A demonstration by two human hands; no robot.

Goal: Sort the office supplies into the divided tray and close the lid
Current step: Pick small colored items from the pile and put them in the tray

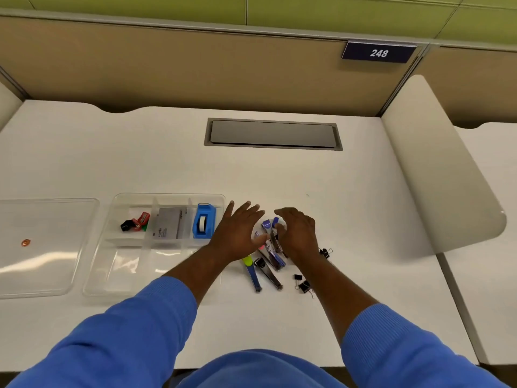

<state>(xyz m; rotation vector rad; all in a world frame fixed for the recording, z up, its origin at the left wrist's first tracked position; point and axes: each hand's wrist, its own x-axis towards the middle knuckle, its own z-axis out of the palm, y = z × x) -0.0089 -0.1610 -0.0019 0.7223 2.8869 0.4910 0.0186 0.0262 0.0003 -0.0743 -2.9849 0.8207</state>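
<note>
While lying on white desk (112, 152), clear lid (50, 219) far left, divided tray (167, 195) just beside it, left hand (237, 233) flat with straight fingers, right hand (298, 236) arched over loose pens (272, 261), grip impossible to tell, binder clips (303, 285) nearby

The tape dispenser (204, 224) is shown in blue, the cards (169, 226) in grey, the tray (167, 195) clear, the binder clips (303, 285) black, the desk (140, 152) white.
</note>
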